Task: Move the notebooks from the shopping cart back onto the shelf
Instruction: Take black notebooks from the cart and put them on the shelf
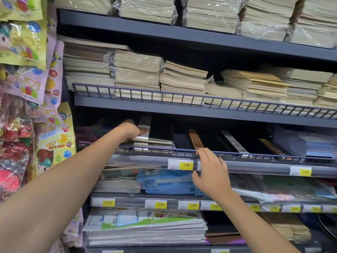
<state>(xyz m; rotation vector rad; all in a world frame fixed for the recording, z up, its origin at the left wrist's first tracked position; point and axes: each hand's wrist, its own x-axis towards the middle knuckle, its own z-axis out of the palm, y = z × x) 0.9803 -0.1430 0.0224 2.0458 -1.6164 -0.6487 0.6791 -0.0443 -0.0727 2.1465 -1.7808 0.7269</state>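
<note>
My left hand [130, 131] reaches over the wire rail into the dark middle shelf [255, 168] and grips a notebook [144, 127] standing tilted above a low stack of notebooks [155, 142]. The fingers are partly hidden behind the notebook. My right hand [209, 172] rests against the front edge of that shelf, fingertips on the wire rail [237, 153], thumb below the price strip, holding nothing loose. The shopping cart is out of view.
Tall stacks of cream notebooks [182, 83] fill the upper shelves. Dark folders [231, 141] lean to the right on the middle shelf. Blue and wrapped notebooks [164, 181] lie below. Hanging toy packets [23, 88] crowd the left side. Yellow price tags [186, 165] line the shelf edges.
</note>
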